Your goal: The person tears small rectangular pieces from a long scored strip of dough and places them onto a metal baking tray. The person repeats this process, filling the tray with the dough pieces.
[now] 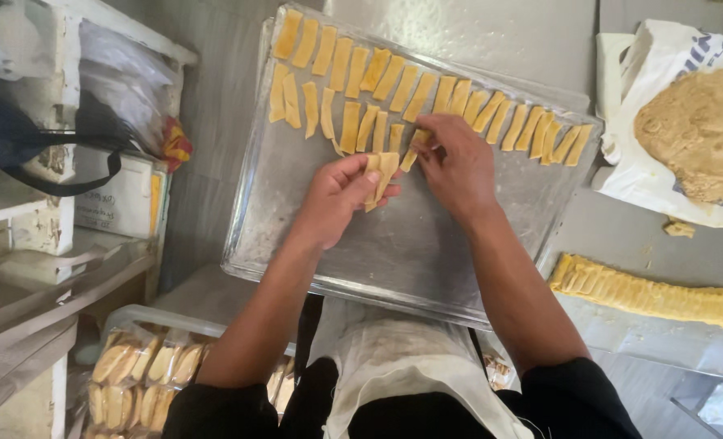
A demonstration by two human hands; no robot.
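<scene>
Taking the flat, scratched metal baking tray [312, 244] as my landmark and moving left to right: below its left corner sits a clear plastic tub of bagged pale round biscuits [138, 370].

Over the tray's middle, my left hand [337, 191] is pinched around a small stack of pale yellow dough strips [380, 175], holding them just above the bare metal. Just beside it, my right hand [457, 162] has its fingertips closed on a single strip [416, 145] at the end of the second row, touching it down on the tray.

Along the tray's far edge the first row of laid dough strips [426, 93] looks full, roughly twenty pieces from corner to corner. The second row [329, 110] below it has about nine, reaching only to the middle. By my judgement less than half the tray is covered; the near half is bare.

Right of the tray, on the grey counter [613, 236], a mound of tan dough [699, 126] rests on a white plastic bag [646, 183]. Nearer me lies one long ridged yellow dough log [654, 294], seemingly uncut.
</scene>
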